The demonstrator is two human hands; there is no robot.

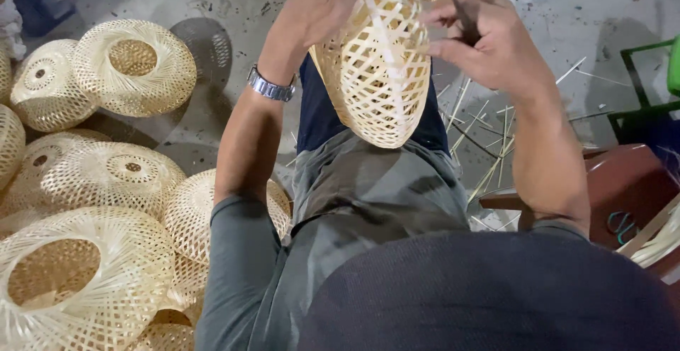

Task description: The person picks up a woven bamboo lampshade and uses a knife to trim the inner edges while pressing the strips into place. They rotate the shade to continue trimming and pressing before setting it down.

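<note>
Left hand [322, 0]: fingers wrapped over pale woven bamboo lattice shade [375, 75], steadying it at 12 o'clock.
Right hand [489, 39]: fingers pinched shut on a dark slim tool [466, 19]; best kept close against the weave.

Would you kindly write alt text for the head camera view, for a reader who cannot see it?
Seen from above, a seated person's left hand steadies a woven bamboo basket over the lap while the right hand pinches a small dark tool at its rim. More woven baskets are piled on the concrete floor to the left, with loose bamboo strips to the right.
</note>
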